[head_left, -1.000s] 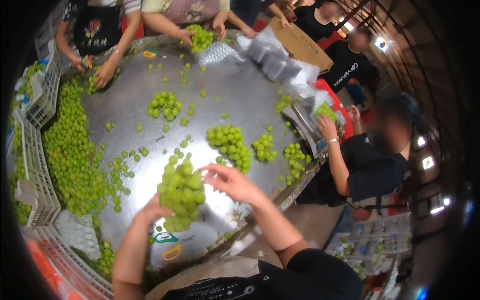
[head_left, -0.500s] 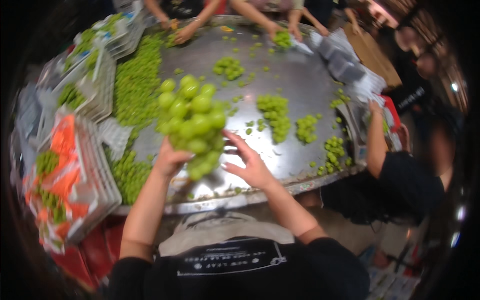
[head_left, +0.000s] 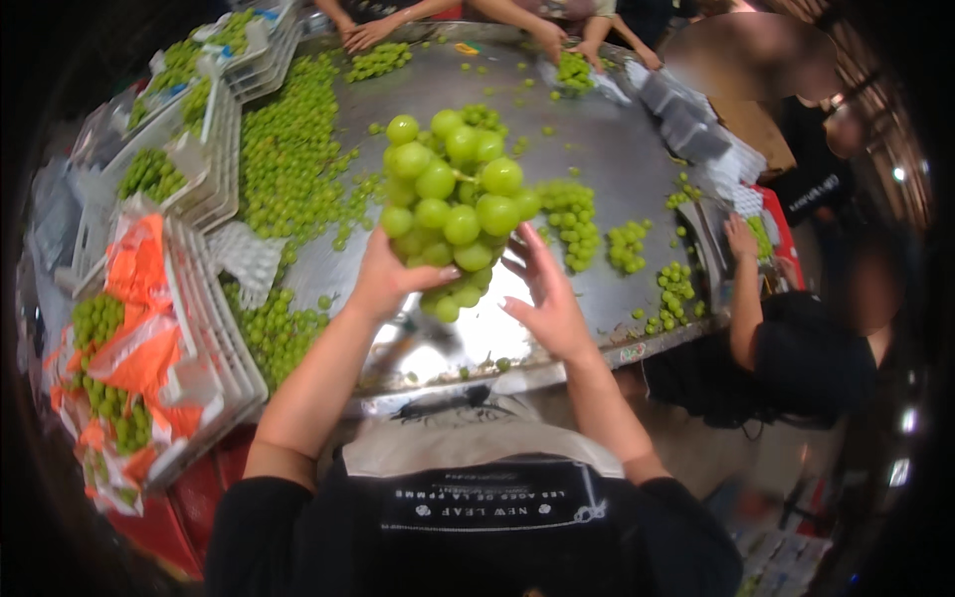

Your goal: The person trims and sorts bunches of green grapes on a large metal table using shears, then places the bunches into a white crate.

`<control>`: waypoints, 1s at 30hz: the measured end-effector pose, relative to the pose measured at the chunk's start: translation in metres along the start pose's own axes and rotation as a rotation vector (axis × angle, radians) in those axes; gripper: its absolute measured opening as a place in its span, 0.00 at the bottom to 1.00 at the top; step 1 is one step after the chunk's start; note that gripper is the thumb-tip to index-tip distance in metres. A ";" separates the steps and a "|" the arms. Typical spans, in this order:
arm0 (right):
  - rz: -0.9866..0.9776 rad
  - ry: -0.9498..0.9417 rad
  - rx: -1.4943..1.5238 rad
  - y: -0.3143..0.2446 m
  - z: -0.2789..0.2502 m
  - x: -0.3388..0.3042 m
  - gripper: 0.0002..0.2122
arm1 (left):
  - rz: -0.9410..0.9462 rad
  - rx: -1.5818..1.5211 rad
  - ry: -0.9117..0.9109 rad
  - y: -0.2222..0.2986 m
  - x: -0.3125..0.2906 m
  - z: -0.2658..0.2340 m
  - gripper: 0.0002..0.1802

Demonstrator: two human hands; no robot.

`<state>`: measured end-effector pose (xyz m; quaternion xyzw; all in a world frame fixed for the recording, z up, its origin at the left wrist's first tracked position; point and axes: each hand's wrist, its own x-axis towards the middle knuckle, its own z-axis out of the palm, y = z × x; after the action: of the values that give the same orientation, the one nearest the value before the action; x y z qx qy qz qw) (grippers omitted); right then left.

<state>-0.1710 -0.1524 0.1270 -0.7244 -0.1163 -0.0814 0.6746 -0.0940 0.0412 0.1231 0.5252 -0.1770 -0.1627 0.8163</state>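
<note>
A large bunch of green grapes [head_left: 460, 194] is held up above the metal table [head_left: 617, 119]. My left hand [head_left: 383, 284] grips it from the lower left, the thumb across its front and the other fingers hidden behind the fruit. On the bunch's right side is my right hand [head_left: 554, 310], open, thumb and fingers apart. Its fingertips are close to the grapes; whether they touch is hard to make out. Beyond that hand, a smaller bunch [head_left: 572, 224] lies on the metal.
Loose grapes [head_left: 284, 169] cover the table's left side, beside white crates [head_left: 214, 328] holding grapes and orange wrapping. White foam netting [head_left: 244, 259] lies near them. Other bunches [head_left: 671, 294] rest at right. Co-workers' hands [head_left: 370, 32] are at the far edge; another person [head_left: 811, 348] works at right.
The held bunch has shifted right in the picture along with both hands, and appears sharper. A co-worker's hands at the far left have moved off a bunch there.
</note>
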 end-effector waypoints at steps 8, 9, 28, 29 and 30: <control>-0.178 0.153 -0.613 -0.047 -0.019 0.039 0.23 | -0.140 -0.004 0.038 -0.033 0.003 0.000 0.42; -0.078 0.148 -0.563 -0.049 -0.014 0.039 0.22 | -0.135 -0.023 0.030 -0.035 0.002 0.001 0.42; -0.043 0.288 0.000 0.013 0.032 0.022 0.47 | 0.063 -0.043 -0.155 -0.030 0.027 0.007 0.56; -0.046 0.292 0.060 0.013 0.030 0.022 0.46 | 0.113 0.052 -0.125 -0.027 0.026 0.014 0.57; -0.047 0.297 0.122 0.014 0.028 0.022 0.45 | 0.156 0.147 -0.098 -0.022 0.021 0.023 0.58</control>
<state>-0.1467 -0.1238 0.1172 -0.6590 -0.0368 -0.1963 0.7251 -0.0876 0.0041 0.1143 0.5597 -0.2686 -0.1106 0.7762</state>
